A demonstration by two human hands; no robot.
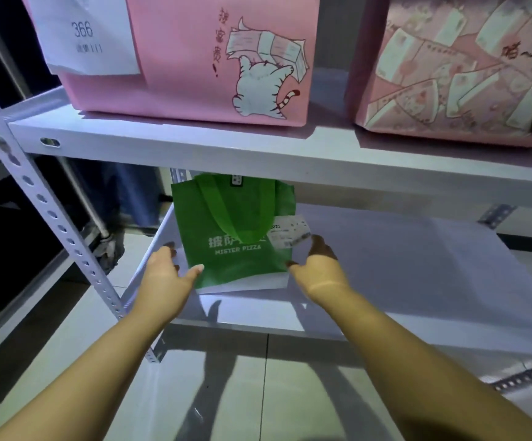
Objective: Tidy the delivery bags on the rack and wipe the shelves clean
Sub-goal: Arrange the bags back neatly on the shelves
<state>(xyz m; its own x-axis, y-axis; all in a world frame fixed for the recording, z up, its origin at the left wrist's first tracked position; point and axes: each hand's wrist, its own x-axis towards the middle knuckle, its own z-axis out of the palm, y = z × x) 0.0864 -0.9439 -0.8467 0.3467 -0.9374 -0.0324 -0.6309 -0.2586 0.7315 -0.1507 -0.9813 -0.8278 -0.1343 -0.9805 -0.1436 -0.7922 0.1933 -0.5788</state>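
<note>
A green "Mister Pizza" delivery bag [226, 230] stands upright on the lower white shelf [401, 275], toward its left end, with a paper receipt [290, 235] on its right side. My left hand [166, 268] reaches to the bag's lower left corner, thumb touching the fabric and fingers spread. At the bag's lower right corner is my right hand [317, 259], fingers relaxed and beside the bag. Neither hand is closed round the bag.
On the upper shelf [194, 141] stand two pink bags: one with a cat print and a paper slip [188, 52], another at the right [462, 65]. The rack's perforated post [42, 198] runs down the left. Tiled floor lies below.
</note>
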